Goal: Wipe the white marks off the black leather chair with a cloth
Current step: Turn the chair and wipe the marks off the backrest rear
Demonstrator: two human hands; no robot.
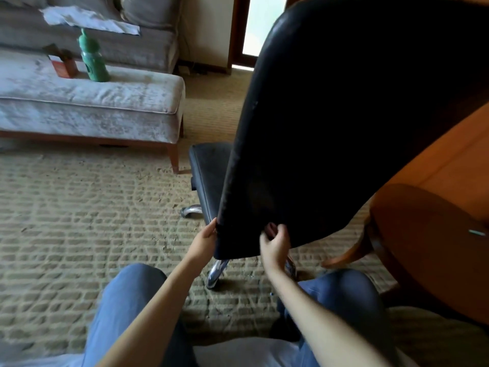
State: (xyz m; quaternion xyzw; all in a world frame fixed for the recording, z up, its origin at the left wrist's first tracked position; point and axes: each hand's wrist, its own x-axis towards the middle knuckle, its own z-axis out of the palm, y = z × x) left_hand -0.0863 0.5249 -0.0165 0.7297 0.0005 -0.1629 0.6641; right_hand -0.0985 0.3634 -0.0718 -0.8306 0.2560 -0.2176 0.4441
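Our left hand (205, 238) and right hand (275, 243) grip the black leather chair (344, 128) by its lower edge; no cloth in hand, wiping apparently unstarted.

We saw blue trousers (124, 303) over both knees, the cloth plain and lightly creased. A white top (246, 350) showed along the bottom edge. Both forearms were bare from the frame's edge down to the left hand (205, 241) and the right hand (275, 246), with no sleeves reaching them
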